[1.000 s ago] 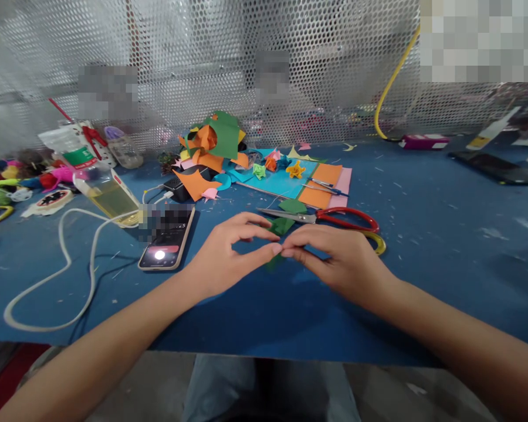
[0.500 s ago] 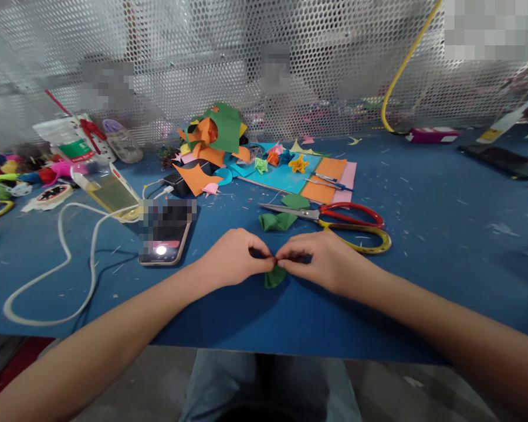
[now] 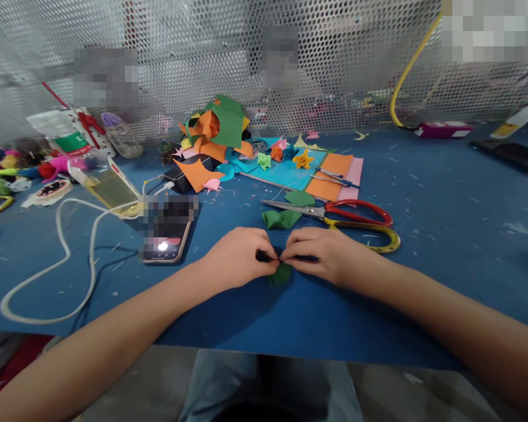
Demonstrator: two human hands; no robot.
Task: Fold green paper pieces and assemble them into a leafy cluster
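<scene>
A small dark green paper piece is pinched between the fingertips of both hands, just above the blue table. My left hand is closed on its left side, thumb against forefinger. From the right, my right hand grips the same piece, its fingertips almost touching the left ones. The fingers hide the paper's upper part. Just beyond them lie a folded green paper piece and a flat green paper leaf. Scissors with one red and one yellow handle rest behind my right hand.
To the left are a phone and a looping white cable. Colored paper scraps pile up at the back, beside small folded paper flowers on colored sheets. A perforated metal screen borders the table.
Both hands stay pinched on the green paper, with slight finger shifts; its lower part looks a little turned. The whole view has shifted slightly.
</scene>
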